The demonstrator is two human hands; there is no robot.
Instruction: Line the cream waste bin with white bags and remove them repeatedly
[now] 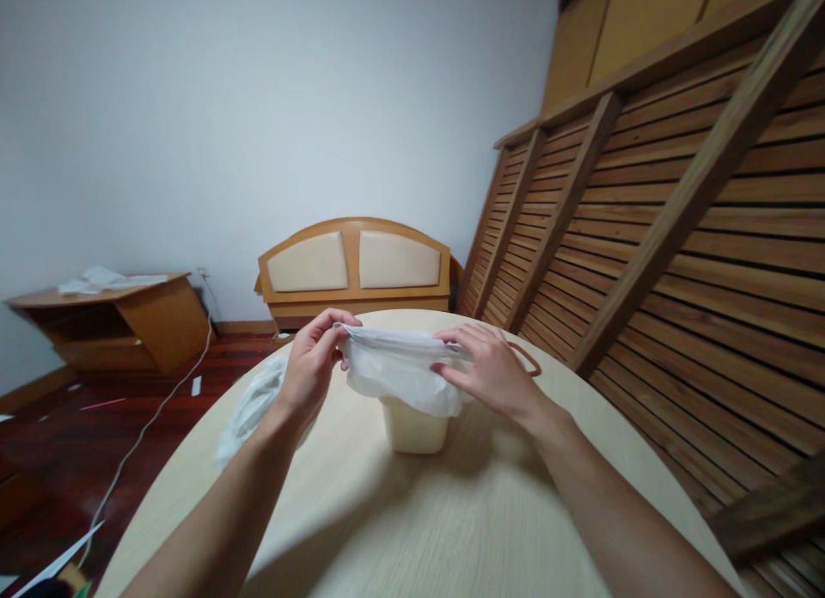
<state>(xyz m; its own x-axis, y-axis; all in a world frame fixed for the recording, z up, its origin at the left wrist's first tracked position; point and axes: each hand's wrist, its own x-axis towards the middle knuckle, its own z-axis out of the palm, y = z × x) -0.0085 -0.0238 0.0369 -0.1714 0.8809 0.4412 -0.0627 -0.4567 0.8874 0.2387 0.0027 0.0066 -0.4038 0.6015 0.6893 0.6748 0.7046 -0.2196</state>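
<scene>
A thin white plastic bag (400,370) is draped over the top of a small cream-coloured bin (416,428), which stands upright on a round pale wooden table (400,529). The bag's gathered upper edge stretches between my hands. My left hand (313,357) pinches its left end between thumb and fingers. At the other end, my right hand (486,362) closes on the bag with the thumb below and the fingers above. The bin's rim is hidden under the plastic.
A crumpled whitish plastic bag (251,409) lies on the table beside my left forearm. A brown curved strip (527,359) lies past my right hand. Wooden slatted panels (644,263) lean at the right; a low desk (148,314) stands at the left.
</scene>
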